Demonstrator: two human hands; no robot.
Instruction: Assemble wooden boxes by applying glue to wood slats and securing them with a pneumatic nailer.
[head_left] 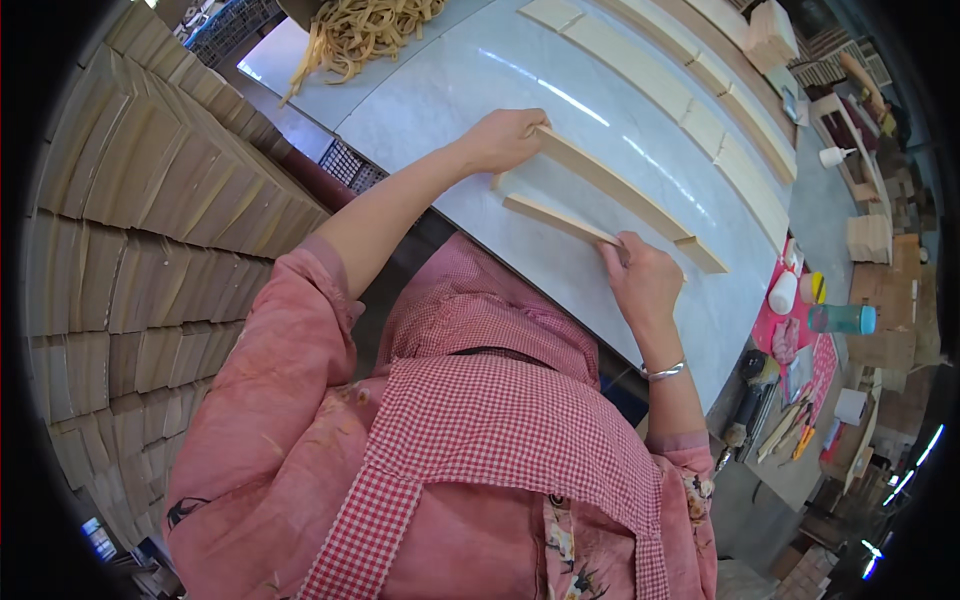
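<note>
My left hand (pixel 505 141) is closed on the left end of a long pale wooden strip (pixel 622 192), which stands on edge over the light marble-look tabletop (pixel 470 110). My right hand (pixel 645 280) pinches the right end of a shorter wooden strip (pixel 560 220) nearer to me. The two strips run roughly side by side with a gap between them. Below my left hand a small bit of wood shows near the short strip's left end; whether it joins the strips I cannot tell. Past a seam line, the long strip's far right end lies beyond my right hand.
Rows of wooden strips (pixel 650 80) lie along the table's far side. A heap of tan bands (pixel 365 38) sits at the back left. Stacked boards (pixel 140 190) rise at my left. White bottles (pixel 783 291) and a teal bottle (pixel 842 319) stand at the right.
</note>
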